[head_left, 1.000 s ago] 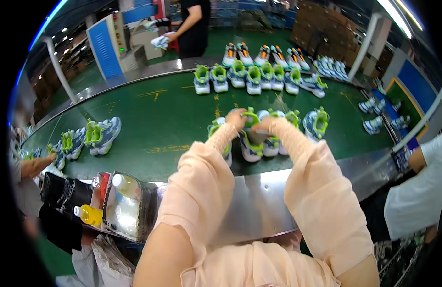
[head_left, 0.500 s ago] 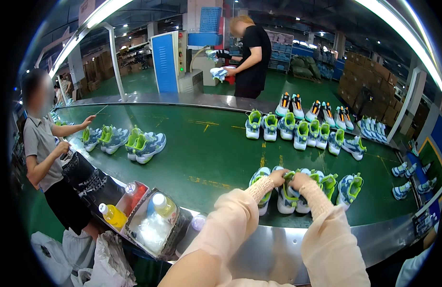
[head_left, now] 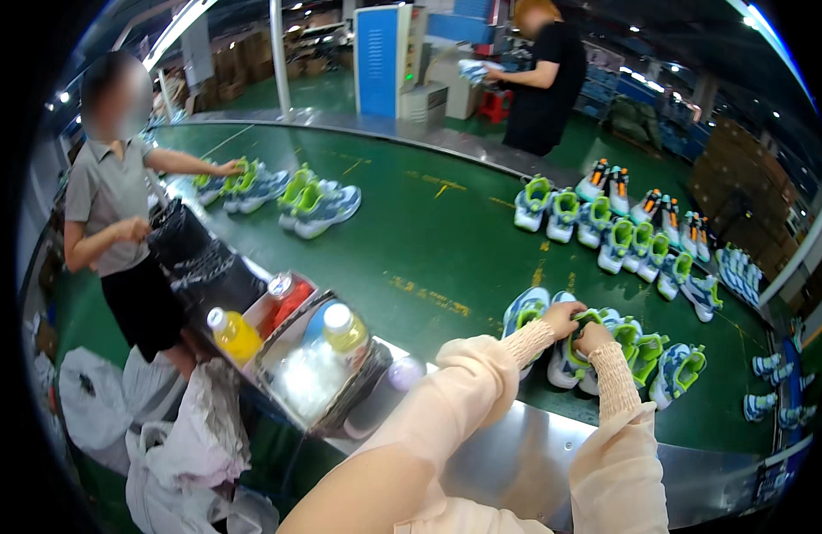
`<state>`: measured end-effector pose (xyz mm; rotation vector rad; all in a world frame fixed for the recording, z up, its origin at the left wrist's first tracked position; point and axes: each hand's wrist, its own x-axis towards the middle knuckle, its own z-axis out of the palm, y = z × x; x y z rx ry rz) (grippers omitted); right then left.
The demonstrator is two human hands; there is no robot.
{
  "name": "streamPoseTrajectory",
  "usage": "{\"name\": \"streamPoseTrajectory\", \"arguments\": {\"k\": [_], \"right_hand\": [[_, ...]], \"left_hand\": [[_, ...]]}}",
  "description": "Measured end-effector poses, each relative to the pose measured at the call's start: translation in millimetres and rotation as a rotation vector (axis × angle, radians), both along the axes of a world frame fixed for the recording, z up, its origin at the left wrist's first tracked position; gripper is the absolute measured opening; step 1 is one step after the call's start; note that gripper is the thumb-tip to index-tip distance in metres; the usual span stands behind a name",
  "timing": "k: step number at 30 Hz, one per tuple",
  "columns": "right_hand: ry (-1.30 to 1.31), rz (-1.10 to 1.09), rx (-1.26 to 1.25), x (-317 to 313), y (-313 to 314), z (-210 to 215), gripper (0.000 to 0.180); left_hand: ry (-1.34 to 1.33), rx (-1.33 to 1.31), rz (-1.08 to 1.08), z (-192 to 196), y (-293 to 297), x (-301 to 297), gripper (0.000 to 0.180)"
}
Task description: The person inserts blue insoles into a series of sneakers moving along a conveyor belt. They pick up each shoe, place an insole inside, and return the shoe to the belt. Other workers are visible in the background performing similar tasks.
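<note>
At the near edge of the green table, my left hand [head_left: 564, 319] and my right hand [head_left: 593, 337] meet over the opening of one grey-blue and lime-green sneaker [head_left: 566, 367]. The fingers of both hands are closed at its collar, and their tips are partly hidden inside. This sneaker stands upright on its white sole. Just left of it is another sneaker [head_left: 525, 307], partly behind my left hand and cuff. To the right, more of the same kind stand close together, ending with a sneaker [head_left: 678, 376] set a little apart.
Beyond my hands stands a row of matching sneakers [head_left: 617, 245], with orange-trimmed shoes [head_left: 647, 206] behind. More sneakers [head_left: 320, 209] stand at left, near a co-worker [head_left: 117, 200]. A box [head_left: 304, 392] with bottles sits by the metal edge [head_left: 518, 454]. Another person [head_left: 544, 84] holds a shoe across the table.
The view has swung, shifting the scene rightward and tilting it. Both my hands remain at the same sneaker's collar. The left co-worker's raised hand has lowered toward the sneakers there.
</note>
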<state>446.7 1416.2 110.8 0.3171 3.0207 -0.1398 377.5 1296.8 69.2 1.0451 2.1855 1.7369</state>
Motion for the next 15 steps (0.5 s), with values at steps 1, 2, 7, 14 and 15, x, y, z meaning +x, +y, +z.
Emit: {"name": "streamPoseTrajectory", "arguments": {"k": [1,2,7,14,15], "right_hand": [[-0.029,-0.02,0.047,2,-4,6,0.031],[-0.041,-0.053,0.051,-3,-11,12,0.031],[0.036,-0.079,0.015,12,-45,53,0.03],[0.028,-0.131,-0.013,-23,-47,15,0.032],[0.022,-0.144,-0.016,-27,-48,12,0.032]], "left_hand": [[0.011,0.023,0.012,1,4,3,0.043],[-0.031,0.017,0.0,4,2,2,0.043],[-0.059,-0.019,-0.018,8,-2,3,0.044],[0.117,-0.084,0.098,-8,3,-1,0.034],[0.1,-0.092,0.096,-8,6,-1,0.034]]}}
